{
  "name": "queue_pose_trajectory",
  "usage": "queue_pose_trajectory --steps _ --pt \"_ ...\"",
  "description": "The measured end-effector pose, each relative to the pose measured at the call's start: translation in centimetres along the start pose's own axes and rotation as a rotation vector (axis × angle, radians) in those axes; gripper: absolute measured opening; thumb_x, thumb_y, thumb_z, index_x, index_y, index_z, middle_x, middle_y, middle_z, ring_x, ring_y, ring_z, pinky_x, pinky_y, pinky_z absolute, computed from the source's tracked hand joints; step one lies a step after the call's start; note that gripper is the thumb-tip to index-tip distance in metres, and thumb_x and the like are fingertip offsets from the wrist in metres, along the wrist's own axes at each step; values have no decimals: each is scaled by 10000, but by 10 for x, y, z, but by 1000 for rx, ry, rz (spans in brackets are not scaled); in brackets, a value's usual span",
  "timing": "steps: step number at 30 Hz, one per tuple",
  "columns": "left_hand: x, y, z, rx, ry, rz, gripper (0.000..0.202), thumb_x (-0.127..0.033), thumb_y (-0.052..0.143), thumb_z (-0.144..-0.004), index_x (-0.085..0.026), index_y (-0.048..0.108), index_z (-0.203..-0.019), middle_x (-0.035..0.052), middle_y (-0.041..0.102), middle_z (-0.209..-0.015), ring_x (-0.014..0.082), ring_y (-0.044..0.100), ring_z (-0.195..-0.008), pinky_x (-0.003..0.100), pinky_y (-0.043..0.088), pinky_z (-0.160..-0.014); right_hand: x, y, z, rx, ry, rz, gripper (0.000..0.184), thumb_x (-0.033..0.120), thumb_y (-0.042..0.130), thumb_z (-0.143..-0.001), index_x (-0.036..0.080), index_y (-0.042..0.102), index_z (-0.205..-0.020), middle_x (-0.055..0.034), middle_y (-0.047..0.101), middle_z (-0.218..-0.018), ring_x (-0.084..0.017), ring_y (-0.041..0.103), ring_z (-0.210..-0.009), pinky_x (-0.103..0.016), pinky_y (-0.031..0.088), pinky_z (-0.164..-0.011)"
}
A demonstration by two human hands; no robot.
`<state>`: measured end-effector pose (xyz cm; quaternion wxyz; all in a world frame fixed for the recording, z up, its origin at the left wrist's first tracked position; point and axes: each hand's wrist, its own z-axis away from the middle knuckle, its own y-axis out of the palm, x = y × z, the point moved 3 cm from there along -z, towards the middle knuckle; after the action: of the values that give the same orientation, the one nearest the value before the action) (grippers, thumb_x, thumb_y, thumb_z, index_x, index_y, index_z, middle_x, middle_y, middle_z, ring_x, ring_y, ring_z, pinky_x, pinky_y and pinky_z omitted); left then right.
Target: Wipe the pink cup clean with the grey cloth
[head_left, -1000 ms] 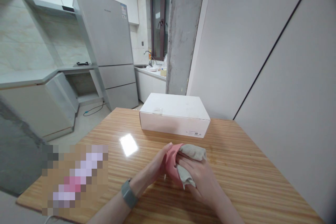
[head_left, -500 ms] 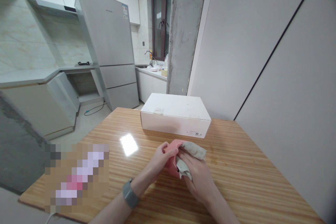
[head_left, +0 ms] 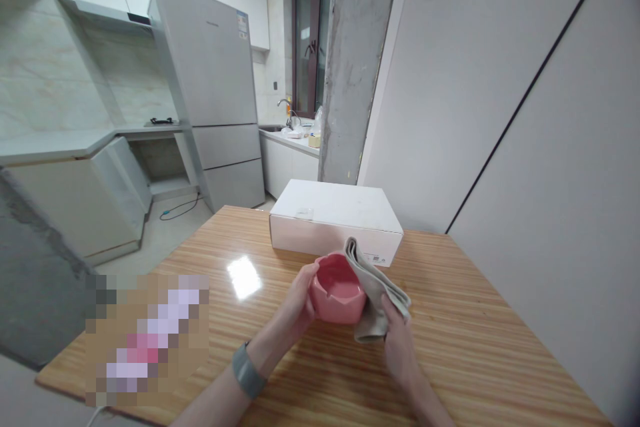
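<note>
While the left grip [head_left: 301, 299] clasps a glossy pink, angular, notch-rimmed bowl [head_left: 340, 305], folded grey cloth [head_left: 376, 287] is pinched in the right grip [head_left: 399, 337].

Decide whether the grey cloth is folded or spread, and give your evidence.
Folded: the grey cloth, held in the right hand, shows stacked layers along its upper edge.

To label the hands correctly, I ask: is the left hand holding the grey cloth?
No: the right hand holds the grey cloth, while the left hand grips the pink bowl.
</note>
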<state>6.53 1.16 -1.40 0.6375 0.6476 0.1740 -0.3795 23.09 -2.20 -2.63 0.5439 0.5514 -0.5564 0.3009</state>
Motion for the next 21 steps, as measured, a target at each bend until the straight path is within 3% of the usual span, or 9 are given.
queue_pose_trajectory --steps 2,4,8,12,18,21 --pt "0 5 2 65 -21 61 481 -485 638 -814 -185 609 -1189 92 681 -1161 260 627 -1067 328 541 -801 -7 -1 0 -140 158 -164 310 450 687 -778 213 743 -970 -24 783 -944 -264 688 -1034 -407 568 -894" --pt "0 8 5 124 -48 71 495 -440 640 -828 -220 558 -1264 89 641 -1241 266 614 -1093 332 560 -770 -5 1 -1 -199 228 -269 292 450 716 -735 220 745 -912 -2 787 -865 -249 718 -946 -374 597 -821" --pt "0 9 12 164 -14 -1 588 -229 724 -773 -249 478 -1306 96 593 -1282 247 618 -1074 322 574 -753 10 8 -3 -274 367 -459 260 419 707 -715 233 735 -894 14 791 -858 -240 728 -909 -371 589 -831" --pt "-1 8 14 80 96 -26 616 -166 771 -712 -229 462 -1241 120 547 -1303 255 597 -1098 344 564 -791 23 18 -4 -195 478 -586 285 400 613 -795 212 741 -968 -20 790 -945 -246 707 -1001 -377 557 -903" --pt "-3 9 11 -67 177 -13 730 -150 826 -615 -243 406 -1205 107 556 -1233 233 613 -1023 360 562 -780 29 21 -2 -193 572 -665 345 356 491 -897 185 706 -1106 -37 756 -1095 -232 686 -1059 -386 530 -957" --pt "-6 7 10 -104 210 -12 740 -160 832 -602 -257 418 -1209 87 567 -1218 222 620 -1000 355 561 -781 31 19 -3 -229 613 -686 334 335 474 -918 168 708 -1089 -49 763 -1071 -242 698 -1032 -418 503 -994"
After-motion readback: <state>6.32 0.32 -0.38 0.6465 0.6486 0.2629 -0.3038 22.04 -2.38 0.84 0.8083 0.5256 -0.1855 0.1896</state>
